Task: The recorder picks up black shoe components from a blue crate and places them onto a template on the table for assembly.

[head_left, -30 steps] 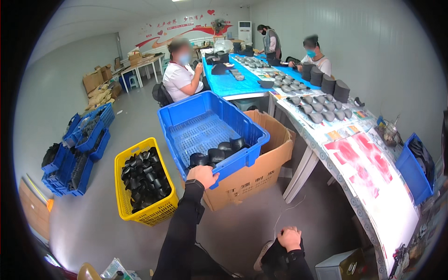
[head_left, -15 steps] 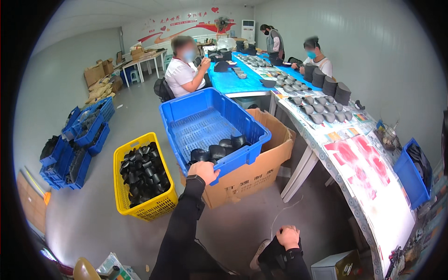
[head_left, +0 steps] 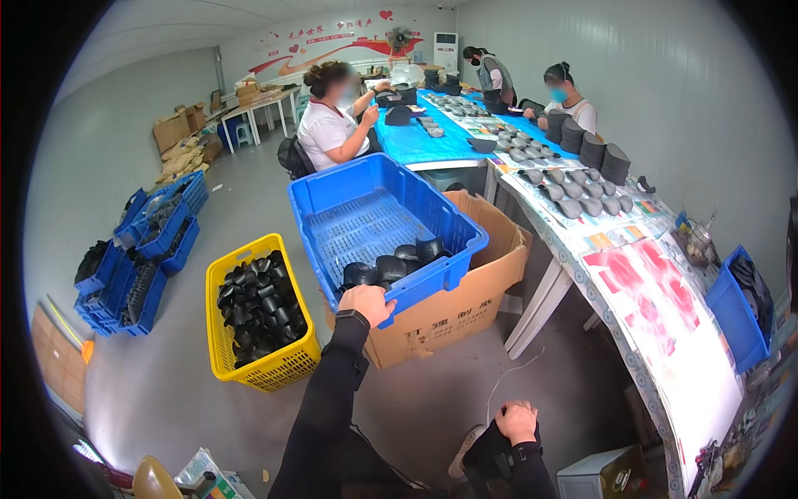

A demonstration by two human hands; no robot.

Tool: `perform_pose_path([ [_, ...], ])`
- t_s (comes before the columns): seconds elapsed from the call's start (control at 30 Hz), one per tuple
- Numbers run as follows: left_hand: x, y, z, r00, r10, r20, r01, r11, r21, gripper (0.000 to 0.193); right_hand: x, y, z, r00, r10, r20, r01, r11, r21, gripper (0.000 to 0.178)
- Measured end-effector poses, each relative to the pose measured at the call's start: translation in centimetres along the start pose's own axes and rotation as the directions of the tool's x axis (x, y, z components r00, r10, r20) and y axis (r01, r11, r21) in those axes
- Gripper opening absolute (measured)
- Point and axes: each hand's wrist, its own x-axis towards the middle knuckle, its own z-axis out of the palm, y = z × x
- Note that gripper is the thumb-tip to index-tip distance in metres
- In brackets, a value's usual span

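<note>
My left hand [head_left: 366,306] is closed over the near rim of a blue plastic crate [head_left: 349,179], fingers hooked over the edge. Inside the crate, several curved black pieces [head_left: 391,269] are gathered at its near end, close to that hand; the rest of its slotted floor is bare. The crate sits tilted on top of an open cardboard box [head_left: 440,331]. My right hand [head_left: 517,422] rests on my knee with its fingers curled, and nothing shows in it. A yellow basket [head_left: 274,379], heaped with similar black pieces [head_left: 262,312], stands on the floor left of the box.
A long table [head_left: 615,312] runs along the right, bearing rows of curved grey pieces [head_left: 582,190] and dark stacks [head_left: 615,165]. Three people sit or stand around its far part. Blue crates [head_left: 137,283] are piled at left. Another blue bin [head_left: 736,320] stands at far right.
The seated person at the left of the table has turned the head and stretched an arm toward the tabletop. My hands keep their places; the whole view has shifted slightly.
</note>
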Motion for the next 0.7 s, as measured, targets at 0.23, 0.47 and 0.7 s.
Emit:
perform_pose_path([
  [0.23, 0.16, -0.1, 0.05, 1.0, -0.003, 0.003, 0.003, 1.0, 0.0, 0.041, 0.04, -0.19, -0.2, 1.0, 0.001, 0.003, -0.001, 1.0, 0.001, 0.031],
  [0.47, 0.09, -0.27, 0.18, 1.0, 0.008, -0.005, -0.008, 1.0, -0.003, 0.041, 0.14, -0.22, -0.03, 1.0, -0.001, 0.013, 0.001, 1.0, -0.007, 0.032],
  [0.7, -0.11, 0.1, -0.15, 0.999, 0.025, -0.021, -0.026, 1.0, -0.008, 0.039, 0.09, -0.23, -0.13, 1.0, 0.01, 0.028, -0.01, 1.0, -0.011, 0.032],
])
